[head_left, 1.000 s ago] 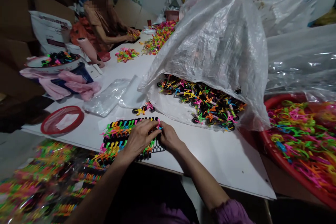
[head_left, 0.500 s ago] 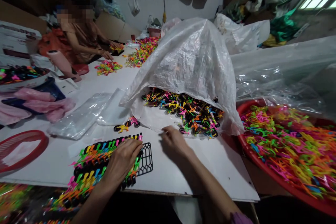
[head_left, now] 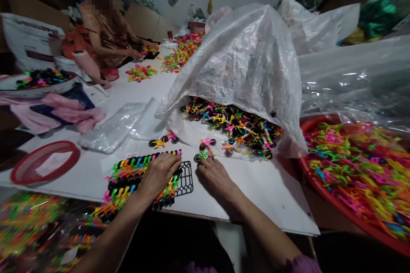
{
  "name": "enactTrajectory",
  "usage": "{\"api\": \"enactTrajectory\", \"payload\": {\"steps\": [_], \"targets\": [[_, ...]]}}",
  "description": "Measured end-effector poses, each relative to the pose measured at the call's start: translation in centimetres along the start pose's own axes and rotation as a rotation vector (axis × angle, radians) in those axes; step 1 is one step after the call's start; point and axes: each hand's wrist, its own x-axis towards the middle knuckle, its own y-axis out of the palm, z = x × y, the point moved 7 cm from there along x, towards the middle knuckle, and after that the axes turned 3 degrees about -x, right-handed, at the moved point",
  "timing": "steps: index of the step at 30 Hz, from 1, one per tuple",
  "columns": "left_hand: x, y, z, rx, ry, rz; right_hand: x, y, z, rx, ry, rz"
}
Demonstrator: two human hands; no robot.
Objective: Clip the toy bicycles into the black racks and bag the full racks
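My left hand (head_left: 159, 174) lies over a black plastic rack (head_left: 186, 179) with its fingers curled down on it. Rows of small coloured plastic pieces (head_left: 128, 170) with black parts fill most of the rack; its bare grid shows at the right end. To the right, my right hand (head_left: 215, 175) has its fingertips closed on a green toy bicycle (head_left: 202, 155) with black wheels. A pink toy bicycle (head_left: 208, 141) lies just beyond it. Past both hands, a heap of toy bicycles (head_left: 233, 126) spills from the mouth of a large translucent sack (head_left: 243, 59).
A red basin (head_left: 304, 166) of colourful plastic parts stands at right. At left are a red basket (head_left: 68, 166), clear plastic bags (head_left: 112, 126) and pink cloth (head_left: 85, 117). Across the table a co-worker (head_left: 105, 42) handles small parts. Bagged pieces (head_left: 28, 226) sit below the table edge.
My right hand has reached the green toy bicycle, which now lies with a pink one outside the heap. My left hand stays on the rack. The view has tilted down and turned left.
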Motion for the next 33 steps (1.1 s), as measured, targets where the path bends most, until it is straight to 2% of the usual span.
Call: {"api": "enactTrajectory", "payload": {"steps": [2,6,11,14,19,23,26,30,33], "targets": [[-0.1,0.1,-0.1,-0.011,0.018,-0.011,-1.9,0.2,-0.2,0.072,0.064,-0.032],[0.3,0.1,-0.1,-0.02,-0.008,-0.004,-3.8,0.4,-2.9,0.156,0.35,-0.058],[0.4,0.0,-0.1,-0.004,-0.04,0.007,-1.3,1.2,-4.1,0.154,0.56,-0.017],[-0.5,0.0,-0.4,-0.018,-0.02,0.004,0.1,1.2,-5.4,0.308,0.646,-0.055],[-1.1,-0.3,-0.2,-0.014,-0.02,-0.04,0.2,0.8,-7.2,0.78,0.597,-0.289],[-0.2,-0.2,0.5,0.008,-0.042,-0.057,-0.4,2.2,-6.7,0.983,0.61,-0.261],[0.3,-0.1,1.0,0.042,-0.044,-0.065,-0.7,1.8,-6.1,1.181,0.625,-0.304],[0.3,0.0,0.9,0.068,-0.053,-0.069,-0.9,0.1,-3.5,1.291,0.586,-0.301],[0.4,0.3,0.7,0.06,-0.062,-0.033,-1.0,0.4,-0.1,1.224,0.528,-0.259]]}}
